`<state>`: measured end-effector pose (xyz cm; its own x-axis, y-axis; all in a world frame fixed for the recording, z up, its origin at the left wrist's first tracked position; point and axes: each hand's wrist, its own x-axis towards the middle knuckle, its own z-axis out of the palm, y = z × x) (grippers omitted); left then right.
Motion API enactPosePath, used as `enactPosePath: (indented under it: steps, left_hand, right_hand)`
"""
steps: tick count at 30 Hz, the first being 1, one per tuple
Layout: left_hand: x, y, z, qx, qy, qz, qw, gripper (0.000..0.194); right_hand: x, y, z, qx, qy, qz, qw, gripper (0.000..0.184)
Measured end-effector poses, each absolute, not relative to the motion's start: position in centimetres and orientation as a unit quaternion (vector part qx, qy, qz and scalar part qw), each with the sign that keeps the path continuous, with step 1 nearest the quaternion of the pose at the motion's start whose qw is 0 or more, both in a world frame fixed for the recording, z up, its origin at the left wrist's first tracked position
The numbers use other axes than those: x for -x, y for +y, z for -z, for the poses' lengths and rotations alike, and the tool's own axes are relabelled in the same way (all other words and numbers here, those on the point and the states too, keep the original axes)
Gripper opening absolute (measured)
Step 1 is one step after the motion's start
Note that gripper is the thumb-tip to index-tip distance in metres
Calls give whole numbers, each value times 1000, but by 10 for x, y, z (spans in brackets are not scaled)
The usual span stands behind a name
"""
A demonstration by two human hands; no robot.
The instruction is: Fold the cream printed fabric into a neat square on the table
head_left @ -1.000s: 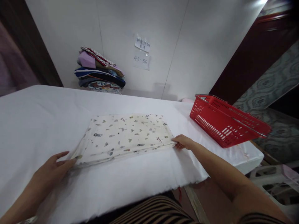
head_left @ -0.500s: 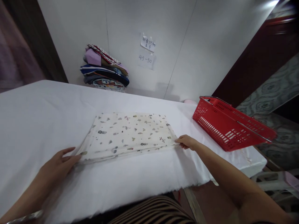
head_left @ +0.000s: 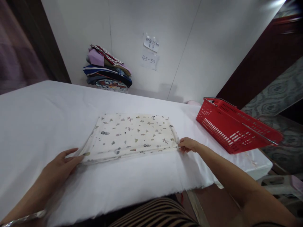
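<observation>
A folded white cloth point(head_left: 132, 135) printed with small grey and green figures lies flat on the white-covered table point(head_left: 35, 116). My left hand point(head_left: 60, 165) pinches its near left corner, fingers closed on the fabric. At the near right corner my right hand point(head_left: 188, 145) grips the edge of the same cloth. Both arms reach forward over the table's front edge.
A red plastic basket point(head_left: 236, 126) with a metal handle sits tilted at the table's right end. A stack of folded coloured fabrics point(head_left: 107, 71) leans by the white wall at the back. Paper notes point(head_left: 150, 52) hang on the wall. Dark wood panels flank both sides.
Both hands have stayed on the cloth's near corners. The view has shifted slightly, so everything sits a little further right; the cloth looks a bit flatter along its front edge.
</observation>
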<state>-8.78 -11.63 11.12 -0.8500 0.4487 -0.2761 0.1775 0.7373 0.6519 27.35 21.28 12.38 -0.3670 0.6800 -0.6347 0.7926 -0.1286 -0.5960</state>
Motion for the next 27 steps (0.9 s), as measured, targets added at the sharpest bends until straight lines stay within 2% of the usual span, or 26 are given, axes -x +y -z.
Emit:
enactPosePath:
  steps: [8, 15, 22, 27]
  left_hand:
    - [86, -117, -111, -182, 899, -322, 235, 63]
    - [78, -117, -119, -179, 883, -367, 231, 65]
    - [75, -118, -124, -192, 879, -370, 231, 66]
    - [76, -117, -114, -199, 884, -363, 218, 59]
  right_hand:
    - [-270, 210, -122, -584, 678, 440, 74, 12]
    - [-269, 208, -117, -596, 690, 409, 28, 14]
    - [-268, 201, -120, -564, 642, 519, -31, 6]
    - [-288, 205, -115, -546, 619, 553, -112, 9]
